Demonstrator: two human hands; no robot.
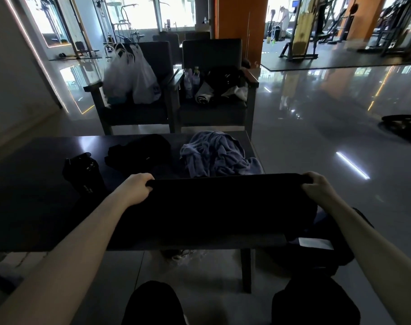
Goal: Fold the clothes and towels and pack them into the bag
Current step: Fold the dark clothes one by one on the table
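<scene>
Over the near surface: a black cloth point(223, 202) is stretched taut between both hands above the dark surface point(35, 207), top edge level, probably so it can be squared up for a fold.
Left hand point(142, 184): fingers curled round the cloth's top left corner, gripping it.
Right hand point(317, 186): fingers closed the same way on the top right corner.
Far right of surface: a blue towel point(218, 153) lies crumpled, not yet folded.
Far middle: a heap of black clothing point(141, 151), loose, also waiting.
Left: a black shaker bottle point(84, 172) sits apart from the fabrics.
Bag: a dark bag point(336, 256) with a white tag sits low at the near right, beside the surface's leg; its contents cannot be made out.
Far chairs: white plastic bags point(134, 76) fill the left chair point(138, 113); bottles point(191, 78) and dark bundled items sit on the right chair point(213, 111).
</scene>
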